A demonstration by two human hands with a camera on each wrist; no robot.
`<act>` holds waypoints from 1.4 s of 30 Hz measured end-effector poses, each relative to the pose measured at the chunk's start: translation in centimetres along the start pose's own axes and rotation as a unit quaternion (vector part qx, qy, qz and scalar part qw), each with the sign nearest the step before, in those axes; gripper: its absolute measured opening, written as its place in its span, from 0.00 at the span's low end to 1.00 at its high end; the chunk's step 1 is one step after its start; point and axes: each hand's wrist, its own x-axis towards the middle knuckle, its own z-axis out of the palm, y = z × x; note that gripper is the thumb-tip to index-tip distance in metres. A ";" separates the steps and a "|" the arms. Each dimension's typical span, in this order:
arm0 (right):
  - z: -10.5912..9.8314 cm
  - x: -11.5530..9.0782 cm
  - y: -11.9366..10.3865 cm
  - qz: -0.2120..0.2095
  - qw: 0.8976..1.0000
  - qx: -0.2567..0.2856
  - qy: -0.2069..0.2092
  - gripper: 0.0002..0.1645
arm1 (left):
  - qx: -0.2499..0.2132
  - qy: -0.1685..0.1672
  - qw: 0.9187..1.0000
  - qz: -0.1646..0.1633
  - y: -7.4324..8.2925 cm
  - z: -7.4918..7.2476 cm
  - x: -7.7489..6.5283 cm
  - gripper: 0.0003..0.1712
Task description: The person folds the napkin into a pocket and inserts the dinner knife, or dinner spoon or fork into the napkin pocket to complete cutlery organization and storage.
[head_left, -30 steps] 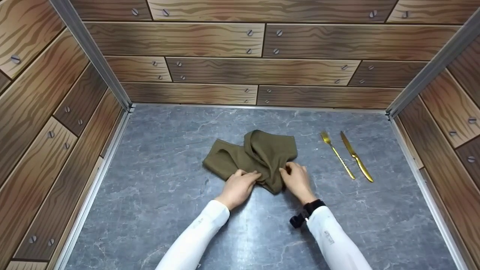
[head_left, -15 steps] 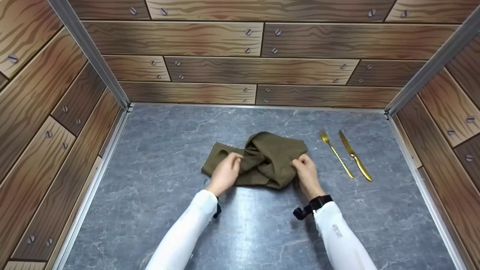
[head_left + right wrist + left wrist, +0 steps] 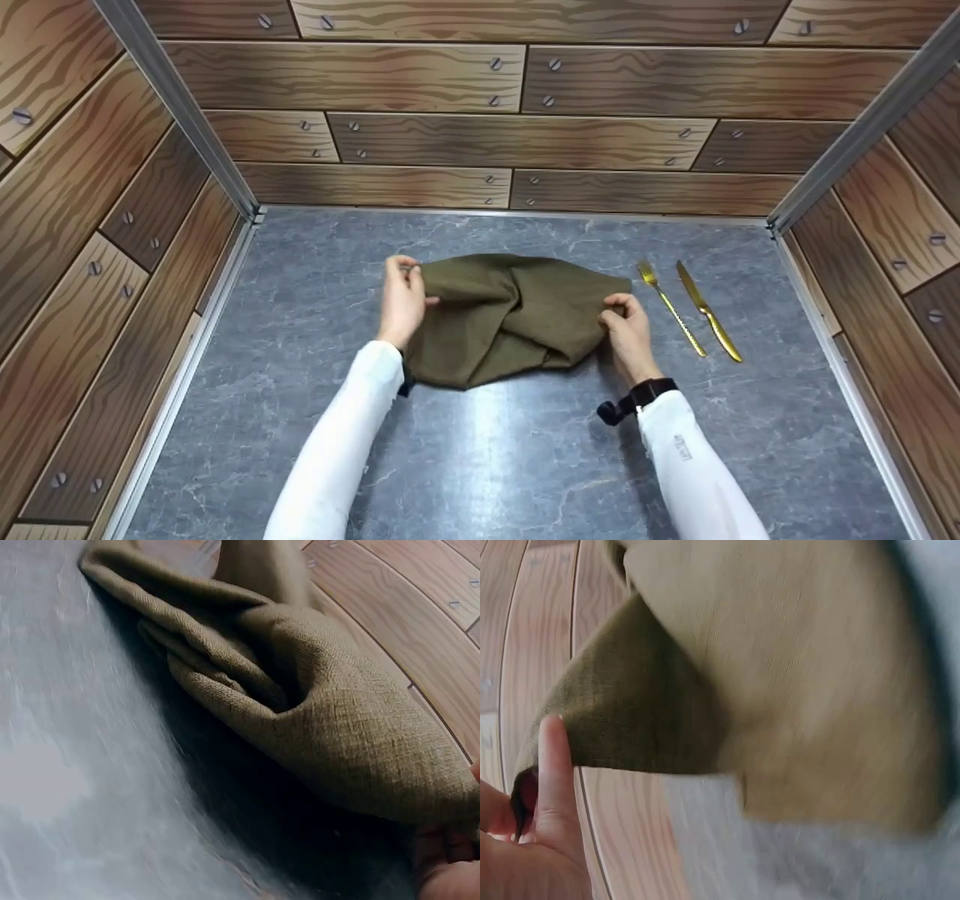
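Observation:
An olive-green cloth napkin (image 3: pixel 480 322) spreads between my two hands, creased through its middle. My left hand (image 3: pixel 403 300) pinches its far left corner; the left wrist view shows the thumb and fingers (image 3: pixel 555 787) on that corner, with a flap of the cloth (image 3: pixel 630 697) hanging from it. At the right edge, my right hand (image 3: pixel 628 334) grips the fabric between thumb and fingers. In the right wrist view the cloth (image 3: pixel 360 735) runs in thick folds up from the fingertips (image 3: pixel 450 881), lifted over its dark shadow on the table.
Right of the napkin, a gold fork (image 3: pixel 673 311) and a gold knife (image 3: pixel 709 311) lie side by side on the grey marbled table (image 3: pixel 315 450). Wood-patterned walls (image 3: pixel 480 139) enclose the back and both sides.
My left hand has moved left and away, drawing out a corner, so the bunched napkin has opened wider. My right hand has shifted right and slightly farther away with the cloth's right edge.

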 end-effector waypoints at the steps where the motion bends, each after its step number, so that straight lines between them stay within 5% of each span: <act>1: -0.1 0.2 -0.1 -0.004 1.000 -0.014 -0.005 0.18 | -0.002 0.007 1.000 0.000 0.1 -0.3 0.4 0.09; 10: -0.2 1.4 -2.5 0.001 0.994 -0.084 -0.071 0.30 | 0.091 0.017 0.994 0.052 -0.1 -2.6 3.0 0.16; 16: -0.3 2.4 -1.1 -0.042 0.977 -0.167 -0.124 0.37 | 0.172 -0.069 0.980 0.070 -1.4 -3.3 3.1 0.31; 19: -0.2 2.4 -0.8 -0.033 0.975 -0.175 -0.134 0.36 | 0.240 -0.131 0.959 0.077 -2.0 -2.8 1.2 0.33; 25: -0.5 2.6 -0.7 -0.035 0.970 -0.206 -0.125 0.34 | 0.379 -0.227 0.895 0.053 -2.6 -0.8 -3.8 0.34; 28: -0.6 3.1 -1.1 -0.043 0.965 -0.225 -0.125 0.36 | 0.433 -0.252 0.865 0.040 -3.3 -0.4 -5.2 0.36; 33: -0.3 4.1 -2.2 -0.058 0.959 -0.244 -0.132 0.36 | 0.518 -0.255 0.815 0.054 -5.2 -0.9 -5.3 0.37; 42: -0.4 6.4 -3.6 -0.048 0.950 -0.276 -0.137 0.38 | 0.545 -0.268 0.792 0.058 -6.4 -2.4 -3.2 0.39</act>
